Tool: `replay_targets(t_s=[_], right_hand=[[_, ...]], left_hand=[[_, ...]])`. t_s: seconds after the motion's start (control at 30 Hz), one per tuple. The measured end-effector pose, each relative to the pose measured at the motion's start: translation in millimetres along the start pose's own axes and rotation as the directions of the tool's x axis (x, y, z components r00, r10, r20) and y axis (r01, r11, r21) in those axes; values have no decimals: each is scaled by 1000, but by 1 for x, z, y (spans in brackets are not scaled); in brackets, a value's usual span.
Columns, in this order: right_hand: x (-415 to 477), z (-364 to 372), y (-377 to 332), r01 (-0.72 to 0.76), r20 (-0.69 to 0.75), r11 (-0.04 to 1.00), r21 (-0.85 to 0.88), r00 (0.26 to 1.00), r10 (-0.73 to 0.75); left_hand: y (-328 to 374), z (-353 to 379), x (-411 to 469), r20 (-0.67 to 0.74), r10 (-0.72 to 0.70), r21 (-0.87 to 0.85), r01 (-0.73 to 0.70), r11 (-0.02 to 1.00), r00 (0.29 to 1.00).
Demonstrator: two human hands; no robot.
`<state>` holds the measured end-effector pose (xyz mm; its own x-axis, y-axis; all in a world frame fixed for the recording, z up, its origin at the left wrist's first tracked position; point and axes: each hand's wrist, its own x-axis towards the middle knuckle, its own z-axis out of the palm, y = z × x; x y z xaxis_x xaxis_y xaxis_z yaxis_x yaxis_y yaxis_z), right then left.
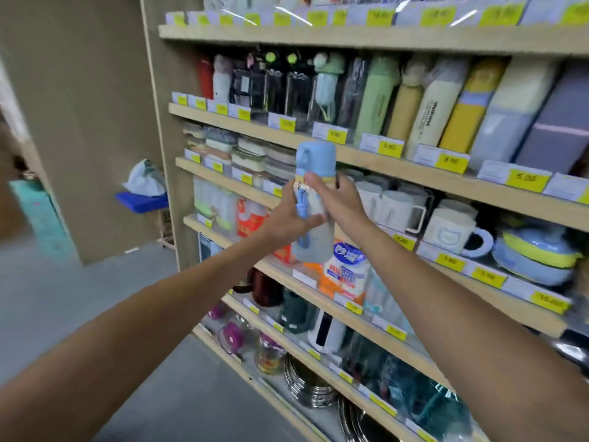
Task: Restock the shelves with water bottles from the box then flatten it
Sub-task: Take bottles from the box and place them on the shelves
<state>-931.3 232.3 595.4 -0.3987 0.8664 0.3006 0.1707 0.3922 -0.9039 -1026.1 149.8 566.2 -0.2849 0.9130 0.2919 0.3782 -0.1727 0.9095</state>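
Note:
A light blue water bottle [314,167] with a blue cap and a hanging blue strap is held upright in front of the wooden shelves [366,157]. My left hand [287,223] grips its lower body from the left. My right hand [338,199] holds its upper body from the right, just under the cap. On the shelf above stand several bottles, among them a similar blue one with a green lid [326,87]. The box is out of view.
Shelf rows hold food containers [251,154], white mugs [452,231], packaged goods [347,272], and steel pots [306,384] lower down. Yellow price tags line the shelf edges. A blue stool with a bag [143,199] stands at the left past the shelf end. Grey floor lies below.

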Motion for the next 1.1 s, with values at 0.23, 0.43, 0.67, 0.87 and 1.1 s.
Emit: replay_targets(t_s=[0.23, 0.43, 0.67, 0.87, 1.1], right_hand=[[122, 107, -41, 136, 154, 991, 11, 979, -136], [203, 179, -86, 242, 210, 968, 70, 945, -251], [272, 217, -140, 401, 212, 911, 99, 886, -413], [324, 231, -206, 518, 122, 855, -21, 850, -513], [376, 230, -281, 639, -112, 761, -117, 752, -649]], left_hand=[[-26, -117, 92, -219, 74, 95, -55, 994, 973], [-30, -210, 161, -344, 100, 71, -80, 994, 933], [-12, -281, 226, -428, 158, -60, -202, 978, 890], [17, -323, 291, -470, 271, -114, -362, 925, 840], [69, -359, 377, -549, 437, -58, -554, 830, 713]])
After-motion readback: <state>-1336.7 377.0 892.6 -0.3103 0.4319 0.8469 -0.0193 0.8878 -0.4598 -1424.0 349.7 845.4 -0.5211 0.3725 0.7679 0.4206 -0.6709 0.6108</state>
